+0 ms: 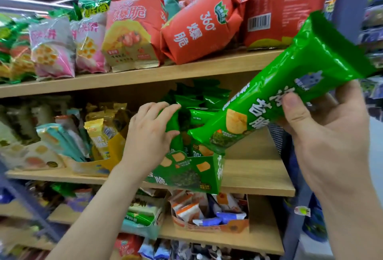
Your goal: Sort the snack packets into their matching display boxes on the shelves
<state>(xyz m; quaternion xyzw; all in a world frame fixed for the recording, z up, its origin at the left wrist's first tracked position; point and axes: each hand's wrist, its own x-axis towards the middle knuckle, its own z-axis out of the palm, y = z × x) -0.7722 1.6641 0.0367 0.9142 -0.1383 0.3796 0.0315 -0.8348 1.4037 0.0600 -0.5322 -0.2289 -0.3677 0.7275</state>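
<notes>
My right hand (pixel 323 135) grips a long green snack packet (pixel 275 98) near its upper end; the packet slants down to the left, its lower tip over the green display box (pixel 194 174) on the middle shelf. The box holds several matching green packets (pixel 199 104) standing upright. My left hand (pixel 149 133) holds the packets at the box's left side, fingers and thumb curled round one of them.
Red snack bags (pixel 199 29) and pink bags (pixel 53 50) fill the top wooden shelf. A yellow box with yellow packets (pixel 99 135) stands left of the green box. Bare shelf board (pixel 252 166) lies to its right. Lower shelves carry more boxes (pixel 209 216).
</notes>
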